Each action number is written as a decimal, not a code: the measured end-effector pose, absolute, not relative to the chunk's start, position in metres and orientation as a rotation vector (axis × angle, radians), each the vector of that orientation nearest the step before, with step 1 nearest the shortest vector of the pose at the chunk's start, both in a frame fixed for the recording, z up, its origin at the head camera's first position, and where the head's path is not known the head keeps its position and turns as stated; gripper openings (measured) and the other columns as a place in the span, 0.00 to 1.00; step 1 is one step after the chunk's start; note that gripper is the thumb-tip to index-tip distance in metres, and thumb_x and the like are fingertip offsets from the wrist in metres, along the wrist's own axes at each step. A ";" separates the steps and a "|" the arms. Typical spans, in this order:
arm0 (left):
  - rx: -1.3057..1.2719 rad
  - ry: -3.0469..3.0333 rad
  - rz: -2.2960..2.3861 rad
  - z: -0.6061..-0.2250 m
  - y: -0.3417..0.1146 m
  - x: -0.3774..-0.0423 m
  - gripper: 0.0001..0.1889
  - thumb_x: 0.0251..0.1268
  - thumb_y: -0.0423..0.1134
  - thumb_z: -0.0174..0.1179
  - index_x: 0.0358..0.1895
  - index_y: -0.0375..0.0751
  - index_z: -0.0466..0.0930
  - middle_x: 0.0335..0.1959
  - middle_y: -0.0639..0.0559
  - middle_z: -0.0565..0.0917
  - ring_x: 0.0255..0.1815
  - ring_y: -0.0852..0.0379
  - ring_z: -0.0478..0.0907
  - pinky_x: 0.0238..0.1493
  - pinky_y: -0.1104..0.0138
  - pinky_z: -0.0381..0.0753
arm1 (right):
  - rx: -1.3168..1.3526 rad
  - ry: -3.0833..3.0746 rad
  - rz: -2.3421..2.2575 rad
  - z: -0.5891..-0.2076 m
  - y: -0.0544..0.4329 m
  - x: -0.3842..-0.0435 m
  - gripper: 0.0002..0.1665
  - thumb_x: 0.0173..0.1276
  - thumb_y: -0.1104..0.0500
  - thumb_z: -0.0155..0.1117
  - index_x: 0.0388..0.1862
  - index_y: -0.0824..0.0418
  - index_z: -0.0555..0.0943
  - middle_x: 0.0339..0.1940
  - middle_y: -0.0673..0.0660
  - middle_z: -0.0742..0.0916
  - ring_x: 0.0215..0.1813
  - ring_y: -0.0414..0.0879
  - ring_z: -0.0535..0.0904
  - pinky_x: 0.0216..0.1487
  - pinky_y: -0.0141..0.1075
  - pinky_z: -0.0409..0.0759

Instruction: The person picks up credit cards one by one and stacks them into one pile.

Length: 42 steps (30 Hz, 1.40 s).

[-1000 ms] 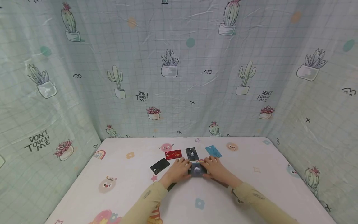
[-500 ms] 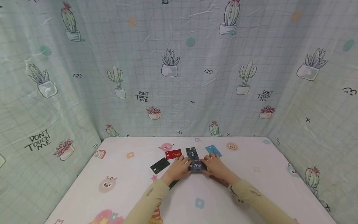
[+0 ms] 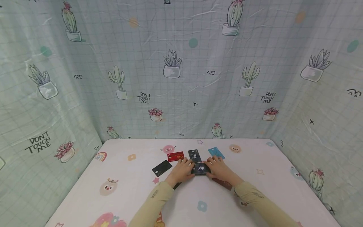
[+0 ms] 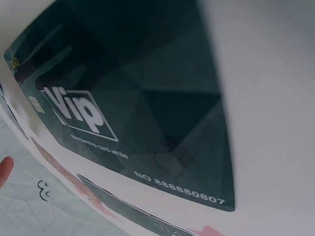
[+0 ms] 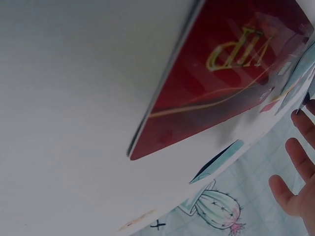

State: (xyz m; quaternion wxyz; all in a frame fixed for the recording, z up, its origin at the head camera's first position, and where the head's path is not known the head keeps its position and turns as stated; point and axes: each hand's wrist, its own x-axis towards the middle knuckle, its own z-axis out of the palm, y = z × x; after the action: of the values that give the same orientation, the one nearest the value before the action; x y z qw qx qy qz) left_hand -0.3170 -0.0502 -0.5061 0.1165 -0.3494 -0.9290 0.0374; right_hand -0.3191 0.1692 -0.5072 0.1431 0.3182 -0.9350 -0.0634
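Note:
In the head view, a dark Vip card [image 3: 200, 168] is held between both hands at mid-table. My left hand [image 3: 182, 170] grips its left end, thumb near its front edge and fingers at the far side. Across from it, my right hand [image 3: 219, 169] grips the right end in the same way. Under the left wrist lies another dark Vip card [image 4: 162, 118], large in the left wrist view. A dark red VIP card [image 5: 221, 83] lies under the right wrist. Only a fingertip [image 4: 5, 169] of the left hand shows in its wrist view.
Beyond the hands lie a red VIP card [image 3: 175, 156], a dark Vip card [image 3: 194, 155] and a blue card [image 3: 216, 153]. A black card [image 3: 162, 168] lies left of the left hand. Patterned curtain [image 3: 187, 119] rises behind the table [image 3: 136, 189].
The held Vip card has shifted slightly away from the person and looks flatter than a second ago. Both hands moved with it; over the last half second they are nearly still.

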 end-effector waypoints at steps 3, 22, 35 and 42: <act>-1.017 -2.730 0.109 -0.506 -0.050 -0.318 0.26 0.57 0.56 0.55 0.56 0.46 0.71 0.53 0.52 0.74 0.53 0.53 0.67 0.56 0.55 0.69 | 0.927 -2.677 -0.215 -0.510 0.169 -0.321 0.32 0.55 0.40 0.59 0.55 0.55 0.73 0.43 0.52 0.76 0.45 0.48 0.65 0.48 0.49 0.67; -1.007 -2.736 0.165 -0.516 -0.052 -0.322 0.25 0.58 0.56 0.53 0.55 0.46 0.72 0.54 0.52 0.73 0.53 0.53 0.67 0.56 0.56 0.70 | 0.943 -2.711 -0.237 -0.513 0.165 -0.323 0.32 0.57 0.40 0.57 0.57 0.55 0.72 0.44 0.52 0.77 0.45 0.48 0.66 0.48 0.50 0.68; -1.001 -2.742 0.149 -0.515 -0.052 -0.321 0.25 0.57 0.56 0.54 0.55 0.48 0.72 0.53 0.53 0.73 0.50 0.55 0.67 0.53 0.58 0.72 | 0.955 -2.734 -0.222 -0.514 0.164 -0.325 0.33 0.56 0.39 0.58 0.57 0.55 0.71 0.44 0.52 0.77 0.46 0.48 0.67 0.48 0.51 0.68; -0.995 -2.737 0.182 -0.515 -0.052 -0.322 0.25 0.56 0.57 0.54 0.54 0.49 0.72 0.53 0.54 0.73 0.49 0.56 0.67 0.52 0.60 0.72 | 0.970 -2.761 -0.190 -0.511 0.163 -0.325 0.33 0.56 0.40 0.58 0.57 0.56 0.71 0.44 0.53 0.77 0.46 0.48 0.66 0.48 0.51 0.69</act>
State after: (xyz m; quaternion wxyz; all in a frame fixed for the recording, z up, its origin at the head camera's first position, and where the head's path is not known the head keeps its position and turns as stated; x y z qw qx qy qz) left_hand -0.3220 -0.0522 -0.5150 0.1114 -0.3388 -0.9322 0.0620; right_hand -0.3255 0.1635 -0.5114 0.1044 0.3290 -0.9363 -0.0644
